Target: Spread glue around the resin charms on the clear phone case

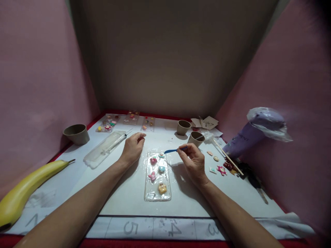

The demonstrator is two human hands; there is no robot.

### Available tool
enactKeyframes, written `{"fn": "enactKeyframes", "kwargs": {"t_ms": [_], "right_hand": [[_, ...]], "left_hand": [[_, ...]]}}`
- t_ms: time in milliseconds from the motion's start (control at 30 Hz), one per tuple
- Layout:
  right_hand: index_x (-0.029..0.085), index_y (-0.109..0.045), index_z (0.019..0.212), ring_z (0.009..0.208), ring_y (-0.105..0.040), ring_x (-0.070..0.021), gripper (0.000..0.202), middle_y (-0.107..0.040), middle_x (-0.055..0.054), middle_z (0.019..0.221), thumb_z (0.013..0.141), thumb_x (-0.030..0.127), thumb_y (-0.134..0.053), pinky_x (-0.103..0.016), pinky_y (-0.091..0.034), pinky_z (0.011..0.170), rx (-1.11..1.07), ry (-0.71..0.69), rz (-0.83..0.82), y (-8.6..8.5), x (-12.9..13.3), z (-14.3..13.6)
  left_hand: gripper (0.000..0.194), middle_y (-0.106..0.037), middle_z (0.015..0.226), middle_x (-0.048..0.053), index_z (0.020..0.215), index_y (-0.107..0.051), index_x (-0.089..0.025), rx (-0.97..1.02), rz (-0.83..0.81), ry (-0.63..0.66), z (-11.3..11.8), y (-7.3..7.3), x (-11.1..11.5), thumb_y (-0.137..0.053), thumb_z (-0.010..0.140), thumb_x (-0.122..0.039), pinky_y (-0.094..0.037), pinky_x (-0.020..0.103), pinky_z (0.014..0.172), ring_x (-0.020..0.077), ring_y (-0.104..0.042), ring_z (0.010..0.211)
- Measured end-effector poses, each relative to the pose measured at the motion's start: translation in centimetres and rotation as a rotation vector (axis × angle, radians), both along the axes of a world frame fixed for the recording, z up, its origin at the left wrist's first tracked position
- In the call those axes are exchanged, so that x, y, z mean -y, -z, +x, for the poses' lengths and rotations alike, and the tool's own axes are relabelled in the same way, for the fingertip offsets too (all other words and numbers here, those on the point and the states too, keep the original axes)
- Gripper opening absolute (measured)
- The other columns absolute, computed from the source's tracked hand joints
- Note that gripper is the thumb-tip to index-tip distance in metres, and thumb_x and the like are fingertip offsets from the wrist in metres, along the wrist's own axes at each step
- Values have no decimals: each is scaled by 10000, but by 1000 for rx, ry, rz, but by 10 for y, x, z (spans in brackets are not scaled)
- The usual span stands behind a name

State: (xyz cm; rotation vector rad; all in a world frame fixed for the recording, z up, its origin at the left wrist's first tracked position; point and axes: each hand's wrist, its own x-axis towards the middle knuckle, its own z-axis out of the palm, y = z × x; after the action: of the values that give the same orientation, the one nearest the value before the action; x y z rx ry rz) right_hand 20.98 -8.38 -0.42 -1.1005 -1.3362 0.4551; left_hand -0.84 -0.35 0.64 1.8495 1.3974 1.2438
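A clear phone case point(157, 189) lies upright in the middle of the white surface, with several small charms on it, among them a pink rabbit point(152, 176) and a yellow-brown charm point(162, 188). My right hand point(192, 162) pinches a small blue spatula point(171, 151), whose tip is at the case's top right corner, beside a small round charm point(161, 155). Up and left of the case, my left hand point(133, 148) rests on the surface with its fingers curled together; nothing shows in it.
Grey cups point(77, 134) stand left and at the back right point(183, 127). A yellow banana point(31, 189) lies left, near a tray with a syringe point(103, 150). Loose charms point(221, 170), a wooden stick point(227, 156) and a purple bag point(243, 137) are on the right. Decorated cases point(148, 124) lie behind.
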Motion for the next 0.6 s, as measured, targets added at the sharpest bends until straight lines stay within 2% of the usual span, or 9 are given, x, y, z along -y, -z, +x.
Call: {"fn": "enactKeyframes", "kwargs": {"t_ms": [267,600], "right_hand": [[200,-613,849,650,-536,-121,68,-594,9,729,813,240,-656,-265,-435,610,7,-2,-1,-1,0,0],[205,-613,856,652,-524,-121,64,-581,11,729,822,244,-653,-267,-431,613,13,-5,-5,1,-1,1]], "left_hand": [[268,-703,944,76,992,-668,-136,2,-16,-2,0,1,-3,-520,794,-241,-478,342,841,204,-635,864],[306,-695,922,93,974,-661,-136,101,-94,16,0,10,-11,-533,756,-309,-506,355,767,219,-635,809]]}}
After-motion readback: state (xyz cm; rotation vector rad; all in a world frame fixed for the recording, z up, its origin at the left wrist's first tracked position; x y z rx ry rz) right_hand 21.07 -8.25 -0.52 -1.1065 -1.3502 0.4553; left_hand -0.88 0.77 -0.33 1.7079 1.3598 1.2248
